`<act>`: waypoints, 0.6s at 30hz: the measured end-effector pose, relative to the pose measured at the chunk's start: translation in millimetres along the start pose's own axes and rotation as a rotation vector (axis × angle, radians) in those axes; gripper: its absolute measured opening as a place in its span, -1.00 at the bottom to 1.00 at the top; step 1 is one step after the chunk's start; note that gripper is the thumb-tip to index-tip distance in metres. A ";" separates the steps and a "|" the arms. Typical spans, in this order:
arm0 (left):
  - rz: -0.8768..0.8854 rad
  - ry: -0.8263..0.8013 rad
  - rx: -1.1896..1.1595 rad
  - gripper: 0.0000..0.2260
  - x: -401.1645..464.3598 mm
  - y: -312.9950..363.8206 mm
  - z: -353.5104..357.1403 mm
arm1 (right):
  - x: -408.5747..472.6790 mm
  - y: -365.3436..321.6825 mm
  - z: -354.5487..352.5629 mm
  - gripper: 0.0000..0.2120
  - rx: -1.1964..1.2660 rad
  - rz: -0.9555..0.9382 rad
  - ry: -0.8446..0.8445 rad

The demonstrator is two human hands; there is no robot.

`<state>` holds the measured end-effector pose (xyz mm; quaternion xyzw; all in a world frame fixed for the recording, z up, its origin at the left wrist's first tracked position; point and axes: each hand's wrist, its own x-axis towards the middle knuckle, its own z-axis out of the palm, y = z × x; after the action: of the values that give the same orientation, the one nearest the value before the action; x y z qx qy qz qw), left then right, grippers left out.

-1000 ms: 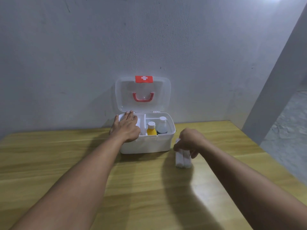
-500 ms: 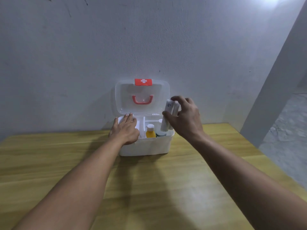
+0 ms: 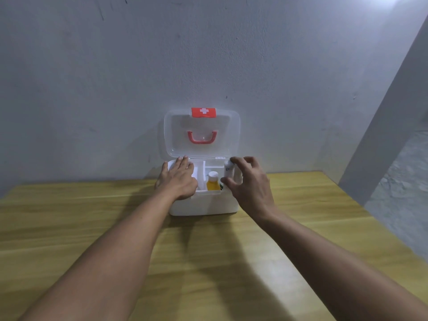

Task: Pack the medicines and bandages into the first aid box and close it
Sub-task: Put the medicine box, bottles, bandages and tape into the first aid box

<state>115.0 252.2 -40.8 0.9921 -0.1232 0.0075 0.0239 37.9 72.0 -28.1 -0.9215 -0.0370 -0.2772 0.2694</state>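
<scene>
A white first aid box (image 3: 208, 205) stands open on the wooden table against the wall. Its clear lid (image 3: 176, 135), with a red handle and a red latch bearing a white cross, is upright. My left hand (image 3: 178, 179) lies flat on the box's left compartment. My right hand (image 3: 250, 184) holds white bandage rolls (image 3: 228, 172) upright over the box's right compartment. A yellow bottle with a white cap (image 3: 213, 181) stands inside the box, just left of the rolls. Whatever else lies in the right compartment is hidden by my hand.
The wooden table (image 3: 208, 262) runs from the wall toward me. A grey plastered wall (image 3: 208, 54) stands right behind the box. At the right, a slanted wall edge (image 3: 382, 135) and a rough concrete floor (image 3: 405, 193) lie beyond the table's right edge.
My right hand lifted the bandage rolls off the table to the right of the box, carried them above it, and has now lowered them into the right compartment. My left hand stayed on the box.
</scene>
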 end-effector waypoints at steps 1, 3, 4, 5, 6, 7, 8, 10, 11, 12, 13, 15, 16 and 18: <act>0.002 0.000 0.000 -0.46 -0.3 0.2 -0.2 | -2.6 2.7 1.5 -0.61 -0.007 0.015 -0.013; 0.005 0.002 -0.003 -0.46 -0.2 0.4 -0.5 | -7.4 8.0 4.5 -0.68 -0.021 0.023 -0.022; 0.005 0.004 -0.003 -0.46 0.2 0.3 -0.4 | -9.1 10.4 5.8 -0.72 -0.045 0.011 -0.015; 0.005 0.006 -0.003 -0.46 0.2 0.1 -0.2 | -10.3 12.0 6.8 -0.75 -0.092 -0.006 -0.005; 0.003 0.007 -0.003 -0.46 0.2 -0.1 0.1 | -11.5 12.9 7.1 -0.75 -0.153 -0.016 -0.004; 0.001 0.007 -0.003 -0.46 0.1 0.0 0.2 | -12.2 13.4 7.0 -0.74 -0.205 -0.017 -0.015; -0.001 0.006 -0.006 -0.46 0.0 0.1 0.3 | -12.4 13.8 6.1 -0.74 -0.234 -0.015 -0.030; 0.000 0.007 -0.008 -0.46 -0.1 0.6 0.3 | -10.1 14.3 2.1 -0.75 -0.224 -0.009 -0.038; 0.003 0.009 -0.006 -0.46 -0.2 0.7 0.3 | -6.9 14.3 -0.4 -0.74 -0.192 0.000 -0.032; 0.004 0.008 -0.005 -0.46 0.0 0.6 0.6 | -2.7 13.6 -2.8 -0.72 -0.148 0.014 -0.027; 0.003 0.008 -0.005 -0.46 0.2 0.4 1.0 | 2.7 12.4 -4.8 -0.70 -0.092 0.030 -0.028; 0.000 0.006 -0.004 -0.46 -0.2 -0.2 0.9 | 14.9 9.6 -5.4 -0.67 0.038 0.061 -0.068; 0.003 0.006 -0.005 -0.46 -0.3 -0.1 0.8 | 20.4 9.4 -3.3 -0.63 0.083 0.068 -0.111; 0.006 0.006 -0.019 -0.46 -0.1 0.7 0.6 | 27.9 10.6 4.2 -0.50 0.098 0.075 -0.227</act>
<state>114.7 251.6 -41.3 0.9914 -0.1263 0.0096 0.0336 65.8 62.9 -21.3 -0.9334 -0.0462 -0.1585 0.3185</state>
